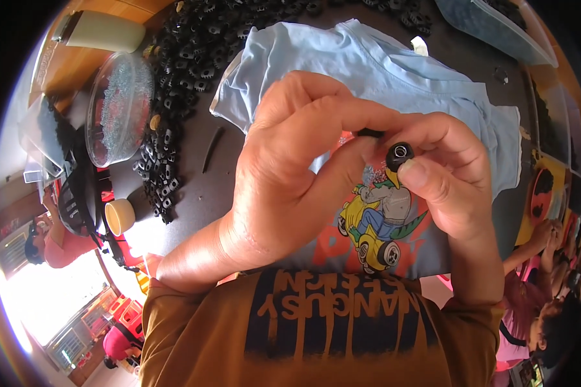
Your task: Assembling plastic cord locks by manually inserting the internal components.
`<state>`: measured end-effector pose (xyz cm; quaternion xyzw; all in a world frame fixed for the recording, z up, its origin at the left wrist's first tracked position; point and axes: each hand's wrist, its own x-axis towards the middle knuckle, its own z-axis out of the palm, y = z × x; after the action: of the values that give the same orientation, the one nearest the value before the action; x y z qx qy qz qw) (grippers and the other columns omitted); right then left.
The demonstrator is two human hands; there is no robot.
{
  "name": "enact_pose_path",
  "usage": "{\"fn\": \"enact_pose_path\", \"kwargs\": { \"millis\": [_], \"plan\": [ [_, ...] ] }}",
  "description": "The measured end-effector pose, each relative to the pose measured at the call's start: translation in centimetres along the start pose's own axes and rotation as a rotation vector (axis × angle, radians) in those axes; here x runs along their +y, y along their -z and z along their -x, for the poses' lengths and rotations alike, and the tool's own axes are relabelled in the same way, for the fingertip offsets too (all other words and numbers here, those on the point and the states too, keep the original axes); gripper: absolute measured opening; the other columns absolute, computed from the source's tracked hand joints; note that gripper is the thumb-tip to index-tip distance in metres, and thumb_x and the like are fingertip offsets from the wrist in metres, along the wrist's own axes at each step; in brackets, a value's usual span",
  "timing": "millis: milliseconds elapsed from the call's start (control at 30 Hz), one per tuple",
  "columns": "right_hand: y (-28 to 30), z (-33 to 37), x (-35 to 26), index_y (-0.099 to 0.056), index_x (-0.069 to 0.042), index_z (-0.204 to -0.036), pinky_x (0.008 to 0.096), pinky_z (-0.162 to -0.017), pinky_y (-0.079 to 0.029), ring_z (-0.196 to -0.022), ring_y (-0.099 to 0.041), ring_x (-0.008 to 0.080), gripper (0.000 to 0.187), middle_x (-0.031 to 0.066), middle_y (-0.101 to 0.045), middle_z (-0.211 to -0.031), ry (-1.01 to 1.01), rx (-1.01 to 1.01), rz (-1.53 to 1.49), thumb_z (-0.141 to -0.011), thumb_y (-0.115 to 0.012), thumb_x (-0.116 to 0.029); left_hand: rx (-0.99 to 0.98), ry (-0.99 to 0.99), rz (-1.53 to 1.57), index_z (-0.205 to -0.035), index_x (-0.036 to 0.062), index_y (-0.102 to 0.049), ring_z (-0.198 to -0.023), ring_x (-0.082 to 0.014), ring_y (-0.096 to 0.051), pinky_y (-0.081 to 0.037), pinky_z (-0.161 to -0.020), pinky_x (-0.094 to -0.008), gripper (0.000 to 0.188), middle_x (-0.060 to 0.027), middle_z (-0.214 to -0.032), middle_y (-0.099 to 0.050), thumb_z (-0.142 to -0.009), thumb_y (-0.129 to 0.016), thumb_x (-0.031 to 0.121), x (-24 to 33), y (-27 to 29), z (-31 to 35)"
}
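In front of my chest, my right hand (455, 171) pinches a small black plastic piece (392, 158), which looks like a cord lock part, between thumb and fingers. A round metal spring end (400, 151) shows in its opening. My left hand (290, 161) is close beside it, thumb and forefinger closed on another small black piece (370, 133), mostly hidden by the fingers. The fingers of both hands nearly meet. Under them a light blue T-shirt (316, 55) with a cartoon print (377, 222) lies spread over the dark table (197, 193).
Heaps of black plastic pieces (184, 64) cover the table's left and far side. A clear oval tub (97, 129) holds many small springs (128, 97). Nearby are a yellow cup (119, 216) and a thin black strip (213, 149). Clear bins (497, 32) stand far right; other people sit at both sides.
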<state>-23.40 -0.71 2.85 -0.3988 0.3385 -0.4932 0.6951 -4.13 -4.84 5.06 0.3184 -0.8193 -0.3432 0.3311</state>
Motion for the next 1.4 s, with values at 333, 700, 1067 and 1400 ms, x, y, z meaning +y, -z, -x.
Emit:
{"fn": "enact_pose_path", "kwargs": {
  "millis": [333,700,1067,1400],
  "plan": [
    [-0.1,-0.2,-0.2,-0.057,0.005,-0.099,0.0297,-0.086,-0.045,-0.093,-0.058,0.0168,0.021,0.0146,-0.061,-0.104,0.06,-0.011,0.08,-0.083,-0.062,-0.009,-0.011,0.256,0.287,-0.097,-0.0004,-0.055,-0.073,-0.0083,-0.052,-0.042,-0.064,-0.0204,0.021,-0.0052,-0.092,-0.057,-0.078,-0.061,-0.007,0.7,0.5,0.3],
    [0.4,-0.3,-0.1,-0.057,0.006,-0.099,0.0275,-0.078,-0.048,-0.084,-0.059,0.0156,0.022,0.011,-0.06,-0.094,0.084,-0.038,0.143,-0.082,-0.063,-0.007,-0.057,0.613,0.939,-0.101,-0.0016,-0.056,-0.06,-0.0065,-0.05,-0.041,-0.054,-0.019,0.018,-0.0055,-0.084,-0.061,-0.084,-0.059,0.003,0.5,1.0,-0.4],
    [0.8,-0.5,0.1,-0.058,0.007,-0.096,0.0287,-0.074,-0.045,-0.081,-0.058,0.0181,0.019,0.0123,-0.06,-0.091,0.263,-0.104,0.441,-0.079,-0.064,0.001,-0.074,0.604,0.906,-0.097,-0.0015,-0.061,-0.063,-0.0078,-0.054,-0.044,-0.057,-0.0188,0.015,-0.005,-0.082,-0.061,-0.082,-0.06,-0.002,0.2,0.8,0.0],
    [0.6,-0.5,0.0,-0.06,0.008,-0.092,0.0296,-0.07,-0.045,-0.079,-0.058,0.0214,0.021,0.0144,-0.061,-0.087,0.345,-0.073,0.684,-0.074,-0.068,0.002,-0.121,0.108,0.22,-0.095,-0.0047,-0.062,-0.067,-0.0139,-0.061,-0.046,-0.06,-0.0218,0.021,-0.0109,-0.083,-0.059,-0.077,-0.058,-0.013,-0.5,0.6,0.3]
  ]
}}
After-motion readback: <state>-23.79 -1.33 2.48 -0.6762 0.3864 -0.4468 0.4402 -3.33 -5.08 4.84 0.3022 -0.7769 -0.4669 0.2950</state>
